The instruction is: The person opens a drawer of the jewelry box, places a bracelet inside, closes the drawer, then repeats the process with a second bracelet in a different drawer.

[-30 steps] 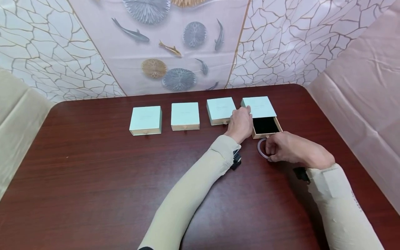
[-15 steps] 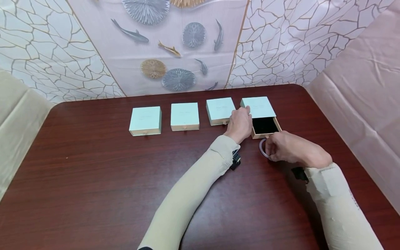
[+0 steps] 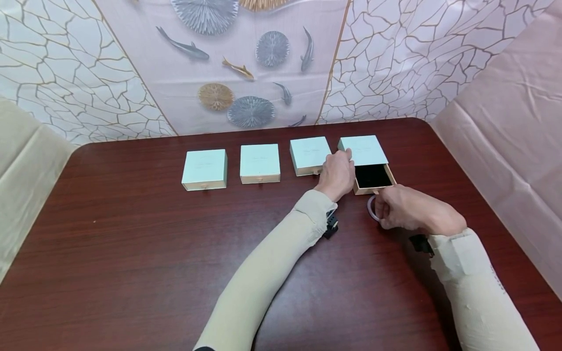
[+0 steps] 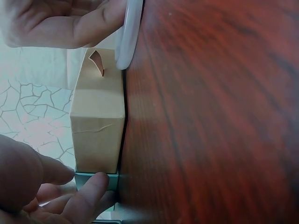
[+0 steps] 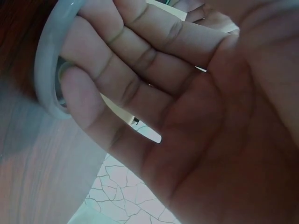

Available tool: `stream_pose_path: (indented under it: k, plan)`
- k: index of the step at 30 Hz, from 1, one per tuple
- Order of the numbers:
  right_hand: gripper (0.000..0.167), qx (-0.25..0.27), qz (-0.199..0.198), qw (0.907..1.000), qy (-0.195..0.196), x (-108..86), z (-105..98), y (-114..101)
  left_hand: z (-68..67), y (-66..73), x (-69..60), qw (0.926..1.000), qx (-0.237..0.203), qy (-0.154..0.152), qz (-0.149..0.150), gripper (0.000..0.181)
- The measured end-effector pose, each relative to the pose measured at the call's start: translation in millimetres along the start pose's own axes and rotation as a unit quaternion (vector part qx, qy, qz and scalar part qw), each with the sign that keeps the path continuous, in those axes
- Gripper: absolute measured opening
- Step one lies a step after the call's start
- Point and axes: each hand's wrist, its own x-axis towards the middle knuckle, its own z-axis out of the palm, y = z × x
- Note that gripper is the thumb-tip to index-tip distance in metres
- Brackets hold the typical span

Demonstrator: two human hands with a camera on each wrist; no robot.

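Observation:
A pale mint drawer box (image 3: 363, 150) stands at the far right of the table, its cream drawer (image 3: 365, 190) pulled partway out to bare a black lining. My left hand (image 3: 337, 171) grips the mint sleeve from its left side, with thumb and fingers at its front edge in the left wrist view. My right hand (image 3: 406, 208) is just in front of the drawer, fingers curled. Its fingertips hold a translucent pale bangle (image 5: 44, 70), whose left arc shows beside them in the head view. A small ribbon pull tab (image 4: 96, 63) sticks out from the drawer front.
Three more mint boxes line the back of the table, all closed: a left one (image 3: 204, 169), a middle one (image 3: 260, 163) and one beside my left hand (image 3: 309, 152). Patterned cloth (image 3: 272, 87) hangs behind the dark red wooden table (image 3: 145, 263).
The bangle has shifted slightly right, further in under my right hand, so less of it shows. My left hand, the box and its drawer look unchanged.

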Motion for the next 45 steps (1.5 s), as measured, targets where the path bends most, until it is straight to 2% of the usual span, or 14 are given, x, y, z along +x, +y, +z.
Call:
stream_pose_path:
  k: [7,13,17,24,29,45]
  plan:
    - [0.022,0.011,0.01,0.9999,-0.008,-1.5,-1.6,-1.9,-0.6,0.0,0.1,0.9999,0.009,-0.002,0.009,0.04]
    - [0.023,-0.018,0.003,0.9998,-0.011,-2.1,-2.9,-1.0,-0.3,-0.3,0.5,0.9999,0.009,-0.003,0.008,0.039]
    - [0.019,-0.019,0.001,0.9998,-0.006,-3.2,-4.0,-0.2,-1.1,0.0,-0.1,0.9999,0.009,-0.005,0.012,0.038]
    - [0.02,-0.035,0.017,0.999,-0.021,-2.7,-7.1,-2.1,-1.0,0.7,-0.8,0.9999,0.002,-0.011,0.008,0.04]
    - [0.019,-0.026,0.019,0.9994,-0.011,-5.6,-7.5,-4.2,-0.3,-0.3,-0.2,0.9999,0.005,-0.008,0.007,0.04]
    - [0.017,-0.048,0.022,0.9986,-0.001,-9.7,-14.4,-7.3,1.2,-1.8,0.5,0.9999,-0.01,0.003,0.006,0.041]
